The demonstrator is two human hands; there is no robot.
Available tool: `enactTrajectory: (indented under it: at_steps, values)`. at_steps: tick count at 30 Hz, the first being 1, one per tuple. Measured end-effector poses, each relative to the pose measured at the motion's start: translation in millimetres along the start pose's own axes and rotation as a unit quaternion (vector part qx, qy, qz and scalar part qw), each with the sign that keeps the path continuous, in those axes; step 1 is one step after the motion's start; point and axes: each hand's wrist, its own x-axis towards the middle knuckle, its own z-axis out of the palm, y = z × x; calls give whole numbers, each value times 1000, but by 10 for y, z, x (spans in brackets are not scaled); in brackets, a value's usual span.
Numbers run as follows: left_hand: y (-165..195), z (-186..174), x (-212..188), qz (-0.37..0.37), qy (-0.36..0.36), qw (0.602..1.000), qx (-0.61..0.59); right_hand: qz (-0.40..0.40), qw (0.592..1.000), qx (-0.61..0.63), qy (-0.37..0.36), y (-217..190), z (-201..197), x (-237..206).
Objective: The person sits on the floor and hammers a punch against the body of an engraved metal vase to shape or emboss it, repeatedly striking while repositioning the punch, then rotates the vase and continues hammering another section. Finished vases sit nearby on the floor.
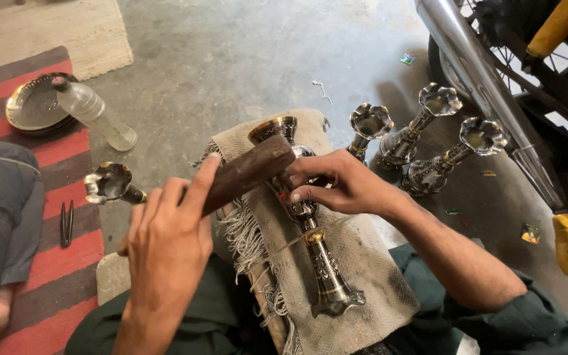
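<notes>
A dark metal vase with engraved patterns and brass bands lies on a coarse cloth pad over my lap. My left hand grips a dark wooden mallet, its head raised over the vase's upper part. My right hand pinches a small tool against the vase's neck; the tool itself is mostly hidden by my fingers. The vase's wide mouth points away from me.
Three similar flower-mouthed vases stand on the concrete floor at right, beside a motorcycle's chrome exhaust pipe. Another vase lies at left. A plastic bottle, metal plates and pliers rest on a striped rug.
</notes>
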Motion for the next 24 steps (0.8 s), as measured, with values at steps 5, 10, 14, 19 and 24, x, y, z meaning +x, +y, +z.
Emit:
enactTrajectory:
  at_steps: [5,10,14,19,24]
  values:
    - [17,30,-50,-75,-5,973,-220,55,998,-17,27,-33,73,-19]
    - [72,93,-54,-145,31,935,-323,-3,1000,-30,4,-51,35,-9]
    - [14,70,-27,30,44,983,-175,-11,1000,-25,-10,-78,14,14]
    - [-23,30,-1,32,7,995,-94,-4,1000,-22,-13,-98,-8,36]
    - [22,1,17,15,-2,1000,-21,32,999,-20,-29,-86,0,35]
